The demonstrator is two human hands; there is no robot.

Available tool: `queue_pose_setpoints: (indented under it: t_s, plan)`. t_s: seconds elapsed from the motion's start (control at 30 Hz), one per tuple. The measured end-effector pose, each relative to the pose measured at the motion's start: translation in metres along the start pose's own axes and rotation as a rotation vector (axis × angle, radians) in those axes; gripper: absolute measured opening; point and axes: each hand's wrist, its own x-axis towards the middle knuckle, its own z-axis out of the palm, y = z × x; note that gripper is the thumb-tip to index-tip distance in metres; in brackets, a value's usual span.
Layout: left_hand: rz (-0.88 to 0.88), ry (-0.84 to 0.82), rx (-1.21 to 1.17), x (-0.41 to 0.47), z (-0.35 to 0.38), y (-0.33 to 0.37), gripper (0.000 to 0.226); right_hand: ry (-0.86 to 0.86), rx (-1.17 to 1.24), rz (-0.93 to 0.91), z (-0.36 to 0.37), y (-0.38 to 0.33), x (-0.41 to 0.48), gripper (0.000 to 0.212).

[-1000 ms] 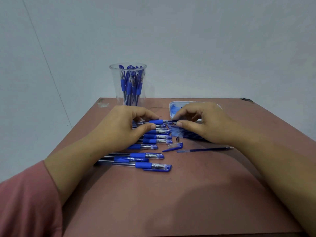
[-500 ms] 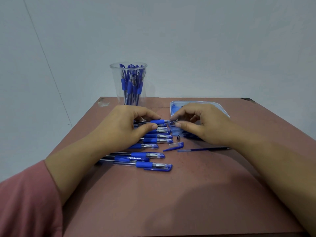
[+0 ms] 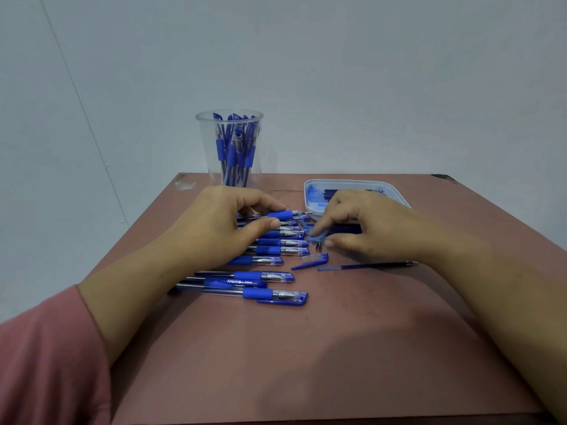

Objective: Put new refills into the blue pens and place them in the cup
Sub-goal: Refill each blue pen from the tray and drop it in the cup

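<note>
My left hand (image 3: 214, 228) grips a blue pen barrel (image 3: 280, 215) with its refill tip poking out to the right, just above a row of several capped blue pens (image 3: 276, 250). My right hand (image 3: 365, 228) hovers low over the table with thumb and forefinger apart around a small metal pen tip (image 3: 318, 246); it holds nothing. A loose blue cap (image 3: 313, 260) and a single refill (image 3: 368, 266) lie in front of that hand. A pile of refills (image 3: 343, 228) is partly hidden under it. The clear cup (image 3: 230, 148) with several pens stands at the back.
A white tray (image 3: 310, 194) with blue refills sits at the back right, partly behind my right hand. Three more capped pens (image 3: 245, 283) lie nearest me. The brown table (image 3: 306, 363) ends close on the left and right; a pale wall rises behind it.
My right hand has let go of the pen's tip end and moved down toward the small metal tip on the table. The left hand still holds the barrel in place.
</note>
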Motion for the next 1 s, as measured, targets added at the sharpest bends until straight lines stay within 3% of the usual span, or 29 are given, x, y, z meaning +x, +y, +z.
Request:
queue_pose_setpoints:
  t_s: [0.27,0.53,1.0]
  plan:
    - [-0.003,-0.002,-0.003,0.0,-0.001,-0.001,0.017,-0.018,-0.056,-0.01,0.005,-0.003,0.004,0.013]
    - [-0.022,-0.001,-0.018,0.0,-0.001,-0.001,0.016,0.329,0.266,-0.011,-0.002,-0.007,-0.001,0.021]
    - [0.005,0.014,-0.062,-0.001,0.002,0.0,0.016,0.33,0.35,-0.065,0.012,-0.013,0.008,0.029]
